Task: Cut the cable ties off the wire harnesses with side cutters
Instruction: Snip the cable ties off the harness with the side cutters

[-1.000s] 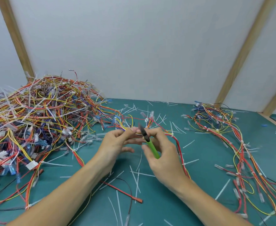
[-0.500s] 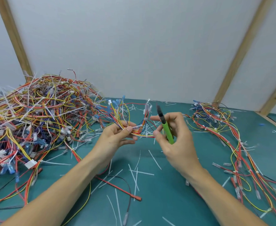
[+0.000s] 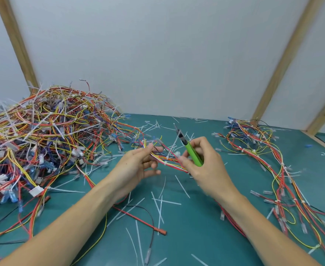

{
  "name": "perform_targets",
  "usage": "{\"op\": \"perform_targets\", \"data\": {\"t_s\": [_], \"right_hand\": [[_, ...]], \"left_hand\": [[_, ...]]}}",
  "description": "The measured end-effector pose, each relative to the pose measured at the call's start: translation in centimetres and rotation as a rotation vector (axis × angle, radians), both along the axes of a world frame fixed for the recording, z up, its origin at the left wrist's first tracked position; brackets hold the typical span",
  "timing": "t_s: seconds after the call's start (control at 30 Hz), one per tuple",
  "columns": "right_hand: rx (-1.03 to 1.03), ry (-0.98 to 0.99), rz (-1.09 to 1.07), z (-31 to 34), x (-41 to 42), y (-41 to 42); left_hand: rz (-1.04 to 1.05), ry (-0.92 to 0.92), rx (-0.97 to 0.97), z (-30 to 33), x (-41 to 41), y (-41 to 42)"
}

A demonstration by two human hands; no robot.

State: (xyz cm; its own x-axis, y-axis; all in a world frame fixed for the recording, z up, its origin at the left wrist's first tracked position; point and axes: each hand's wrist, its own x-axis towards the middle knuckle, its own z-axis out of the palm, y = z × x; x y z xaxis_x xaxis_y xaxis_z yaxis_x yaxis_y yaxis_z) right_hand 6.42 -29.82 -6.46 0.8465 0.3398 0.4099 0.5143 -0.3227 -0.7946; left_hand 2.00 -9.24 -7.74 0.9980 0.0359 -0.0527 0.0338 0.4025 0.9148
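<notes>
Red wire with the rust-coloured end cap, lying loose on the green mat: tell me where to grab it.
Pinch the red wire with the rust-coloured end cap mid-length, from above. It lies flat on the green mat, and there its straight run is bare, apart from the white cut cable-tie strips crossing its upper end.

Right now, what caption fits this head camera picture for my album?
Left hand and right hand hold a wire harness; the right also grips green cutters, between two wire piles.

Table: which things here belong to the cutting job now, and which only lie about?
In use: cutters in right hand; harness held by both hands, left hand.
Lying about: left pile; right harnesses; cut ties.
</notes>
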Motion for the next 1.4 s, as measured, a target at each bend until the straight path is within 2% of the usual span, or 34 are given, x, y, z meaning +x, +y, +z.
{"op": "perform_targets", "data": {"t_s": [0.1,0.23,0.4,0.57,0.67,0.9,1.07,1.17,1.23,1.33,1.4], "right_hand": [[-0.035,0.006,-0.035,-0.6,-0.2,0.4],[-0.039,-0.043,-0.126,-1.0,-0.8,1.0],[0.012,-0.080,-0.167,-0.3,-1.5,1.0],[-0.094,-0.183,-0.163,-0.3,-2.2,1.6],[-0.106,-0.171,-0.198,-0.9,-2.1,1.9],[-0.076,-0.164,-0.373,-1.4,-1.0,1.5],[-0.081,-0.042,-0.473,-1.7,1.0,0.2],[-0.069,0.091,-0.453,-1.7,1.5,-0.2],[-0.002,0.111,-0.422,-1.5,1.5,-0.3],[0.116,-0.027,-0.316,-0.4,1.7,-0.8],[0.054,-0.131,-0.186,0.5,2.0,-1.6]], "left_hand": [[0.035,0.066,0.079,-0.2,0.0,-0.3],[-0.063,0.120,0.160,-0.2,-0.4,-0.7],[-0.011,0.002,0.199,-0.2,-0.6,-0.8],[0.052,-0.124,0.348,-0.1,-0.9,-1.8],[0.043,-0.177,0.333,-0.1,-1.0,-2.4],[0.094,-0.127,0.415,-0.3,-1.0,-2.1],[0.189,-0.157,0.423,-0.7,-0.7,-1.7],[0.207,-0.160,0.404,-0.6,-0.5,-1.6],[0.225,-0.144,0.394,-0.7,-0.4,-1.6],[0.227,-0.086,0.380,-0.8,-0.3,-1.2],[0.202,-0.017,0.360,-0.8,-0.2,-1.0]]}}
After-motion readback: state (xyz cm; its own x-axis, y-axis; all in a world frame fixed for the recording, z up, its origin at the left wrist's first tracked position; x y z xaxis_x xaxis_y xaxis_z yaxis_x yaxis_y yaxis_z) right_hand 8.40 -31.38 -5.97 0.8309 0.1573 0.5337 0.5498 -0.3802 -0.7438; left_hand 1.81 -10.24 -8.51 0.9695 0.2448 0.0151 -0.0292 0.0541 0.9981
